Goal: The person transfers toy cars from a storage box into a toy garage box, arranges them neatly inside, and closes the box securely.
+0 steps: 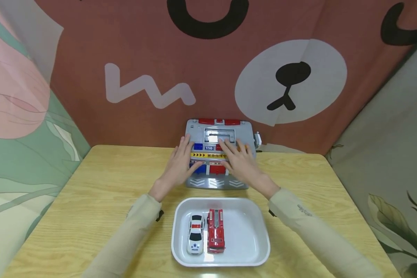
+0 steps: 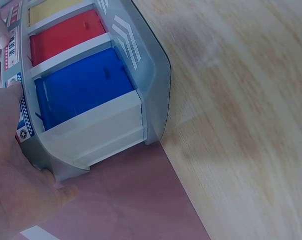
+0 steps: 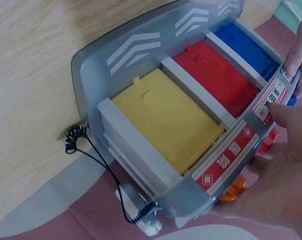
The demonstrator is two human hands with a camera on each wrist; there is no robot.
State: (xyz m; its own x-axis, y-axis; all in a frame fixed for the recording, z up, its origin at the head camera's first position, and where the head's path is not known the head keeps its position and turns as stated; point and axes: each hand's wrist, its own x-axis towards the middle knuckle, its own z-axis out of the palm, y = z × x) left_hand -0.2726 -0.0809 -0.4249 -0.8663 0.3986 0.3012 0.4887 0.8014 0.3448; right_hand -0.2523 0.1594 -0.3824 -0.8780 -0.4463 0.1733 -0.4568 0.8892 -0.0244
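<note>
A grey toy garage (image 1: 208, 155) with a red and blue light bar stands at the back of the table. My left hand (image 1: 175, 164) rests at its left edge, fingers extended and thumb toward the front. On the right part of its top lies my right hand (image 1: 243, 164), fingers spread and nearly straight. The wrist views show its shut doors: a blue door (image 2: 86, 87), a red door (image 2: 68, 37) and a yellow door (image 3: 165, 117). A small white and grey piece with a black coiled cord (image 3: 76, 140) hangs at its side.
In front of the garage is a white tray (image 1: 244, 235). It holds a white toy police car (image 1: 195, 237) and a red toy fire truck (image 1: 216, 231), side by side. A printed cloth (image 1: 142, 123) hangs directly behind the wooden table (image 1: 100, 200).
</note>
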